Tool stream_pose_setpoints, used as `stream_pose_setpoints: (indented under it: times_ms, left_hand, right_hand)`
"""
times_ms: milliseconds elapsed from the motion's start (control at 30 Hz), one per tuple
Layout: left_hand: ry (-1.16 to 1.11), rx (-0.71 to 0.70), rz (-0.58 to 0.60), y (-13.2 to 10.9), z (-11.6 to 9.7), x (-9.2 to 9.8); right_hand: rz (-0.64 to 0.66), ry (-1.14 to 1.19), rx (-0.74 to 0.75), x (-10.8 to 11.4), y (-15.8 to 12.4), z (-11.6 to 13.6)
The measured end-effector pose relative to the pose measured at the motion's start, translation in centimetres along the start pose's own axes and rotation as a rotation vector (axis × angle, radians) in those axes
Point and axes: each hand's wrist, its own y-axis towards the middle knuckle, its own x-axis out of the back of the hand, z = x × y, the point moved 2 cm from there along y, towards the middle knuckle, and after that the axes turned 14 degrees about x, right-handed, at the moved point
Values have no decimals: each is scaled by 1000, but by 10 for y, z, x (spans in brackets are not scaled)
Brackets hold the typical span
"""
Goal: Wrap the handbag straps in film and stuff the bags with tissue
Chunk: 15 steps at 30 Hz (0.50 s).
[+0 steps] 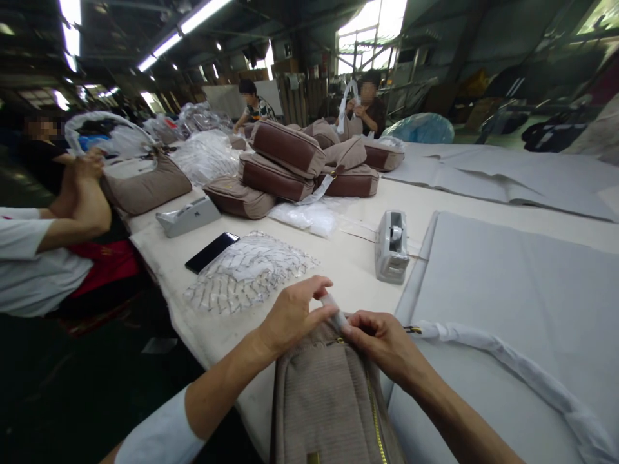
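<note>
In front of me stands a taupe corduroy bag (324, 393) with a gold zipper along its right side. At its top end, a short white wrapping strip (334, 312) stands up between my hands. My left hand (300, 312) pinches the strip between thumb and fingers from the left. From the right, my right hand (380, 338) has thumb and fingers closed on its lower end, close to the zipper pull. What the strip wraps, if anything, is hidden. A white-wrapped strap (503, 351) with gold metal at its near end curves away to the right.
A grey tape dispenser (393, 248) stands ahead, with another dispenser (188, 216) farther left. Nearby lie a phone (211, 252) and a clear bag of small ties (251, 270). Taupe bags (285, 151) are piled behind. Grey sheets (522, 277) cover the right. Co-workers sit around the table.
</note>
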Motion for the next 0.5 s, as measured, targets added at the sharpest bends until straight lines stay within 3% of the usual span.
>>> stream_pose_setpoints:
  times_ms: [67, 133, 267, 400, 500]
  left_hand:
    - [-102, 209, -40, -4, 3, -1]
    - [-146, 298, 22, -9, 2, -4]
    - [-124, 301, 126, -17, -8, -12]
    - [-110, 348, 112, -18, -7, -20]
    - [-314, 371, 190, -17, -1, -24]
  right_hand:
    - [-28, 60, -70, 0, -4, -4]
    - [-51, 41, -69, -2, -7, -6]
    - [-122, -186, 131, -12, -15, 0]
    - [-174, -338, 389, -20, -26, 6]
    - [-192, -284, 345, -14, -29, 4]
